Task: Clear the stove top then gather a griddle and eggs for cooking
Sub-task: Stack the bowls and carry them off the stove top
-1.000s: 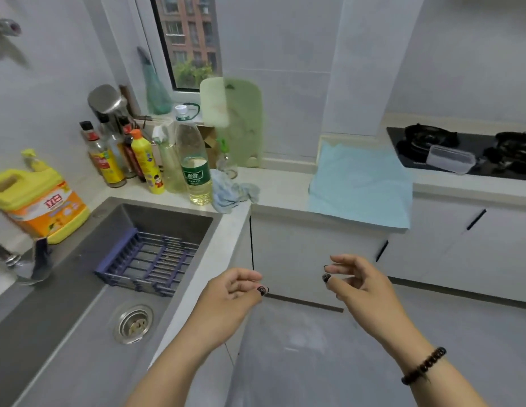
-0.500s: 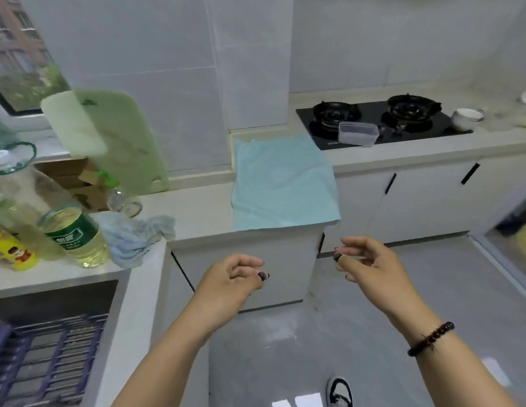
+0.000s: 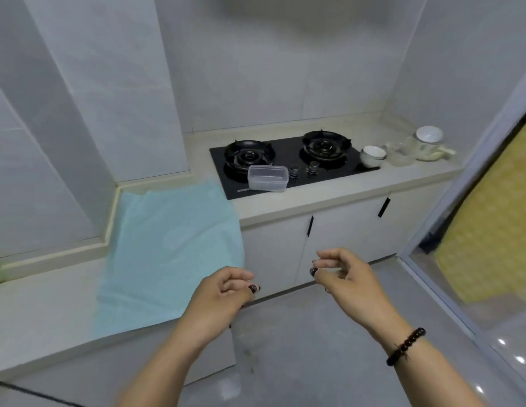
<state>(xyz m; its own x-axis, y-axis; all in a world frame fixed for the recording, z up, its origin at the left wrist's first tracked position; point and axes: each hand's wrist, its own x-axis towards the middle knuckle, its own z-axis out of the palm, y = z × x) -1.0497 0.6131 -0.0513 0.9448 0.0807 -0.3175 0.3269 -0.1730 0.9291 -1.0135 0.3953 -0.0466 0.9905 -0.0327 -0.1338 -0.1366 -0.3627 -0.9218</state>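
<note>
A black two-burner gas stove top is set in the far counter. A clear plastic container stands on the stove's front left part, before the left burner. A white bowl sits at the stove's right edge. My left hand and my right hand hover in front of me over the floor, well short of the stove. Both hang with loosely curled fingers and hold nothing. No griddle or eggs are in view.
A light blue cloth lies over the near counter corner at the left. More white and glass dishes stand on the counter right of the stove. Cabinet doors run below it. A glass door frame borders the right side.
The view has swung right, away from the sink and bottles, and closer to the stove. My hands have kept the same loose pose in front of me.
</note>
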